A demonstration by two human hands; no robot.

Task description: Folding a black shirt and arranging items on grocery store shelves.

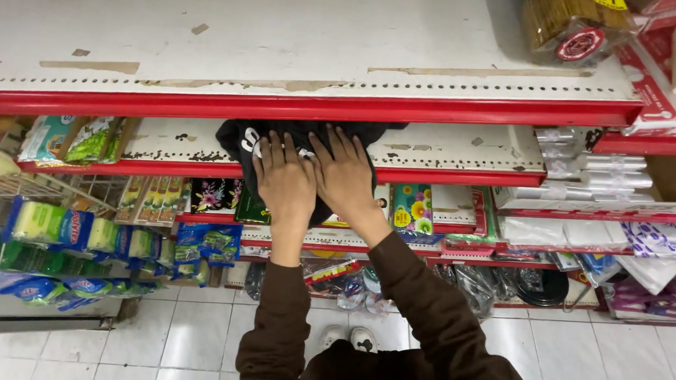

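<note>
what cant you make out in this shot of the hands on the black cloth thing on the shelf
- Black fabric item, head view: its back lies under the top shelf; left hand and right hand cover its middle.
- Palms: face down, so grip unclear.
- Gold packet: cut by the top edge.

Left of the hands (316, 178): green-white packets (74, 139) on the same shelf; lower, yellow-green sponge packs in blue wrap (78, 232). Just below the hands: floral packets, black-pink (215, 194) and green-multicolour (412, 208). Right: clear-wrapped white packs (604, 179), white flat packs (564, 232). Far upper right: clear bag of yellow sticks with round red label (569, 25), red-white boxes (662, 82).
</note>
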